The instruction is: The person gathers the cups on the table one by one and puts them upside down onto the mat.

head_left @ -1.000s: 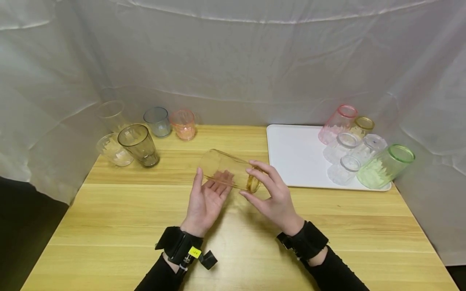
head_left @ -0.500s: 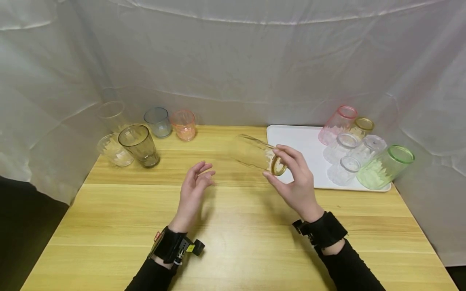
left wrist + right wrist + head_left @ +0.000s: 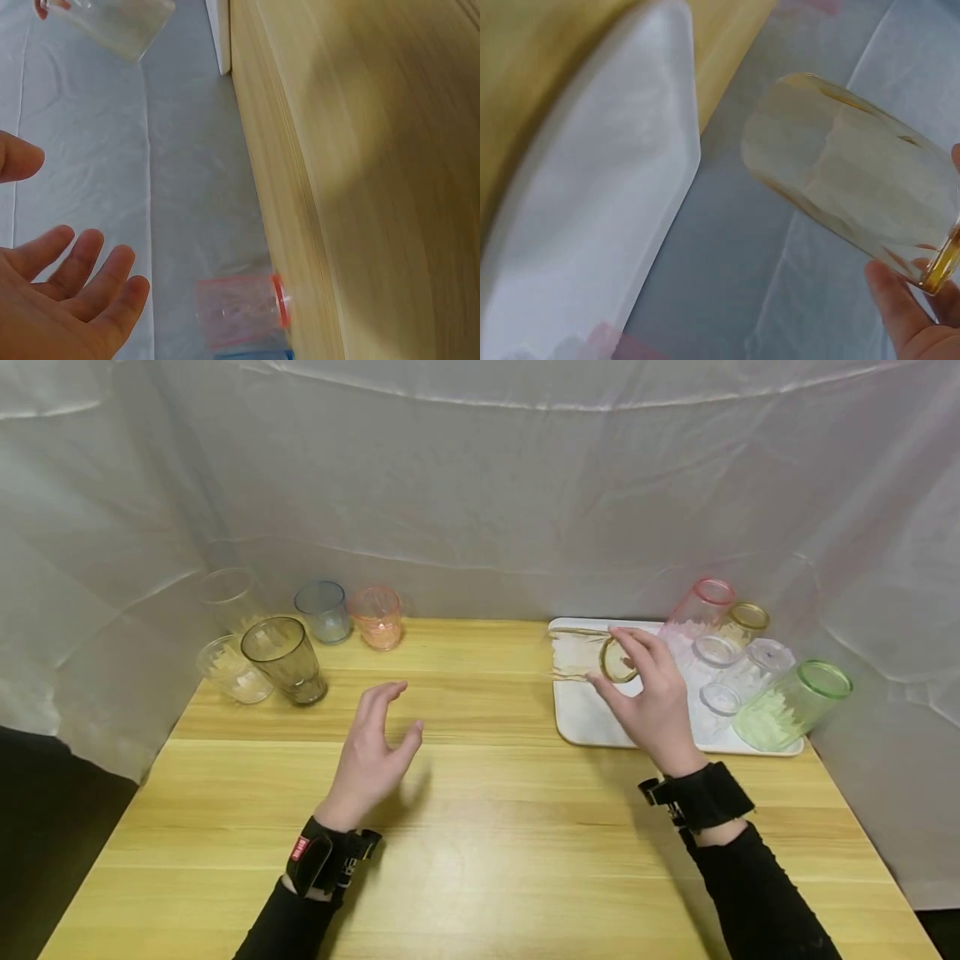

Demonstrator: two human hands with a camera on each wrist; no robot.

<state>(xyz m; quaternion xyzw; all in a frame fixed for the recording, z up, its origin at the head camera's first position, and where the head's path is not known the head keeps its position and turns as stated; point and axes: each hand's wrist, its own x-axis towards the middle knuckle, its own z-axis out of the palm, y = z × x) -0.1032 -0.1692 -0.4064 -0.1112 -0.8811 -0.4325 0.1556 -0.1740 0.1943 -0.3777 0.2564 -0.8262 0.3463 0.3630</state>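
The amber glass [image 3: 581, 653], cradled in both hands a second ago, is now held only by the right hand [image 3: 651, 706] — fingers pinching its rim end, glass lying sideways over the near-left corner of the white tray [image 3: 577, 727]. The left hand [image 3: 372, 756] has let go and hovers empty, fingers loose, above the table [image 3: 480, 860]. The tray's left half is bare (upturned glasses [image 3: 738, 668] crowd its right) — room there, with the edge just beneath the glass.

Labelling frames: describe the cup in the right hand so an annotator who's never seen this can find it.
Start at the white tray on the right of the wooden table. Above its near-left corner the right hand holds a pale amber cup on its side. It is the only cup off the surfaces; the tray's cups stand upside down.
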